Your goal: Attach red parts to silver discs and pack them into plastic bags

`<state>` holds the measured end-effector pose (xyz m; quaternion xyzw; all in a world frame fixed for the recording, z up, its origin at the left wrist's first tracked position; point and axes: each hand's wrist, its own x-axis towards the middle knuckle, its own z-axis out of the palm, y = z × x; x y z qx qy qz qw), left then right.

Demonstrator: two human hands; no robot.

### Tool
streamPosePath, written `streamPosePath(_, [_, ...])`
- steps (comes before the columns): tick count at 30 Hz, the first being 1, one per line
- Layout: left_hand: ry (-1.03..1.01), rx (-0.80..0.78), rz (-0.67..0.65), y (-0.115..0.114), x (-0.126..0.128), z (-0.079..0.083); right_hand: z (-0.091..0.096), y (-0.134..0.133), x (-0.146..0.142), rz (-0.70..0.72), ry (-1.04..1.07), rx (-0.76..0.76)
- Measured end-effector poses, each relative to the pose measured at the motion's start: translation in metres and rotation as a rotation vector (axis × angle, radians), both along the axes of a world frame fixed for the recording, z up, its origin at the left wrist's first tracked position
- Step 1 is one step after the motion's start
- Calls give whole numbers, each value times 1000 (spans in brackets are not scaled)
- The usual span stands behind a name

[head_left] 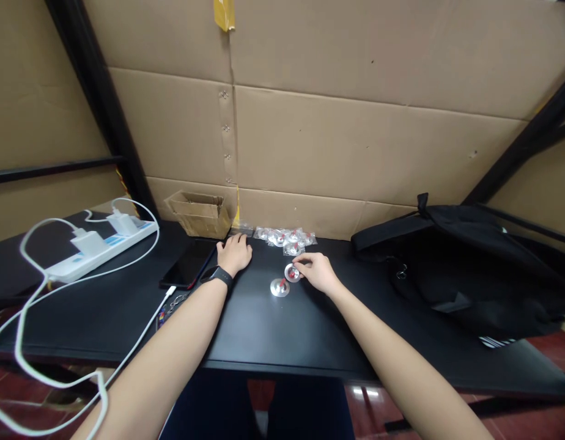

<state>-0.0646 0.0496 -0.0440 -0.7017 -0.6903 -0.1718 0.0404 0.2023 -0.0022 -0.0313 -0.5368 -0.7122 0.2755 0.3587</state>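
My right hand (317,272) pinches the edge of a round silvery disc (292,272) with a red part at its middle, holding it tilted just above the black table. A second silvery disc (279,288), also with a bit of red, lies on the table to its left, close to or touching the first. Farther back, near the cardboard wall, several similar discs in clear plastic packets (282,236) sit in a loose cluster. My left hand (235,253) rests palm down on the table, fingers apart and holding nothing, left of the discs. A dark watch (217,277) is on that wrist.
A small open cardboard box (200,214) stands behind my left hand. A phone (188,264) on a white cable lies to the left, beside a keyring (175,304). Farther left is a power strip (106,250) with chargers. A black bag (475,269) covers the table's right side.
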Motion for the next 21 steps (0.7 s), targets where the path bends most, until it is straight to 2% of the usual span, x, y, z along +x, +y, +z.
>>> streamPosePath(3, [146,-4,-40,1,3,8,10,-6,-1,67,-92,56])
streamPosePath(7, [243,-14,-147,3,-2,29,24,-20,0,271,-248,178])
streamPosePath(10, [280,-34,-186,1,-10,34,27,-29,-1,387,-385,184])
streamPosePath(15, [275,-244,-265,-14,-13,33,22,-32,-11,446,-475,109])
streamPosePath(21, [273,-255,-457,-36,3,44,17,-27,-12,440,-398,59])
